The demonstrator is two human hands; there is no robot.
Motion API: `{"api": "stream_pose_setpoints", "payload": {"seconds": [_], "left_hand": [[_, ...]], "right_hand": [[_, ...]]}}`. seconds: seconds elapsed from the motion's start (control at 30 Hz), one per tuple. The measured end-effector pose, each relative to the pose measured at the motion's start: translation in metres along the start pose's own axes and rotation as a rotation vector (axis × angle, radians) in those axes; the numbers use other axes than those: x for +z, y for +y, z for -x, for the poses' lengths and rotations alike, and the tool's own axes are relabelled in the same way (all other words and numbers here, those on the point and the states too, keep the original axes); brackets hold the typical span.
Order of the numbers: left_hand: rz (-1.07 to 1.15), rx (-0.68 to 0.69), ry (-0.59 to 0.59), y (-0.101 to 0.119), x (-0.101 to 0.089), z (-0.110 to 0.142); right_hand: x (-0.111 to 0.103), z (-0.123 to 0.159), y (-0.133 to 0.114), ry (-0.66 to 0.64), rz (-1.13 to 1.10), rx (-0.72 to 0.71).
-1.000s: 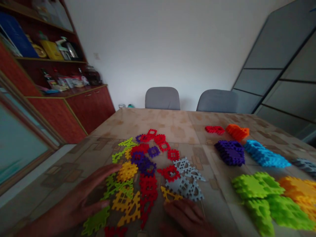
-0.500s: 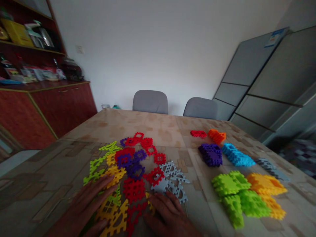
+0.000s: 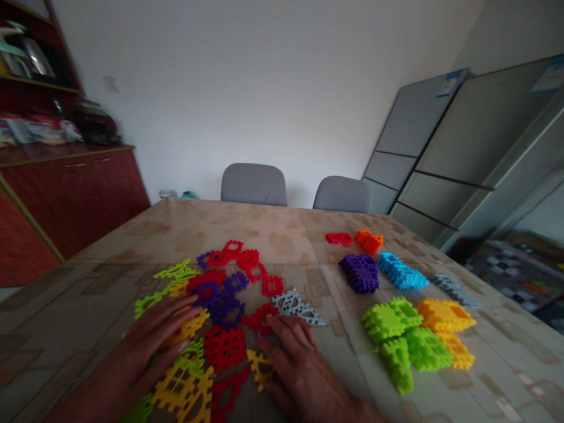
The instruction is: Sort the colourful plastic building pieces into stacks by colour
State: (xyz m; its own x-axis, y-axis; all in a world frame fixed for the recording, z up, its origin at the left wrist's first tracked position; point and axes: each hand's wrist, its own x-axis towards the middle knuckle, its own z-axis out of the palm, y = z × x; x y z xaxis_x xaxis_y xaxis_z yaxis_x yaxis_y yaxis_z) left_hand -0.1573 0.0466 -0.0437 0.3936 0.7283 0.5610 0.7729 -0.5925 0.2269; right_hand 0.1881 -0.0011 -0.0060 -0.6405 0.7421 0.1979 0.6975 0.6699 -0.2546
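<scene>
Head cam: L hand (image 3: 147, 341) held spread over yellow pc (image 3: 192, 325); R hand (image 3: 299, 358) laid by 2nd yellow pc (image 3: 257, 370), pinch can't be told. Loose pcs (image 3: 224, 348) strewn on worktop (image 3: 282, 226), within reach; stacks (image 3: 392, 318) grouped R by colour, prob. to sep. hues.

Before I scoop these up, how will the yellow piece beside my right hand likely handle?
The yellow piece beside your right hand is probably light, being flat with a cut-out. Its toothed edge holds its shape, suggesting fairly stiff plastic. Lying roughly flat, it should slide rather than roll.
</scene>
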Motion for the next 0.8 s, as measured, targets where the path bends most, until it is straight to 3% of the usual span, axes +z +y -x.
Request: {"api": "stream_pose_setpoints", "payload": {"seconds": [0.17, 0.33, 0.47, 0.63, 0.8], "left_hand": [[-0.016, 0.072, -0.084, -0.012, 0.006, 0.020], [0.010, 0.121, -0.074, 0.001, -0.007, 0.006], [0.020, 0.061, -0.034, 0.012, -0.018, -0.002], [0.026, -0.036, -0.087, 0.006, -0.019, 0.001], [0.065, 0.043, -0.162, 0.003, -0.015, 0.002]], "right_hand": [[-0.006, 0.007, 0.006, -0.033, -0.081, 0.070], [-0.003, 0.009, 0.008, 0.009, -0.149, 0.066], [-0.002, 0.010, 0.011, 0.063, -0.234, 0.062], [-0.002, 0.010, 0.016, 0.159, -0.310, 0.062], [-0.001, 0.008, 0.015, 0.133, -0.254, 0.044]]}}
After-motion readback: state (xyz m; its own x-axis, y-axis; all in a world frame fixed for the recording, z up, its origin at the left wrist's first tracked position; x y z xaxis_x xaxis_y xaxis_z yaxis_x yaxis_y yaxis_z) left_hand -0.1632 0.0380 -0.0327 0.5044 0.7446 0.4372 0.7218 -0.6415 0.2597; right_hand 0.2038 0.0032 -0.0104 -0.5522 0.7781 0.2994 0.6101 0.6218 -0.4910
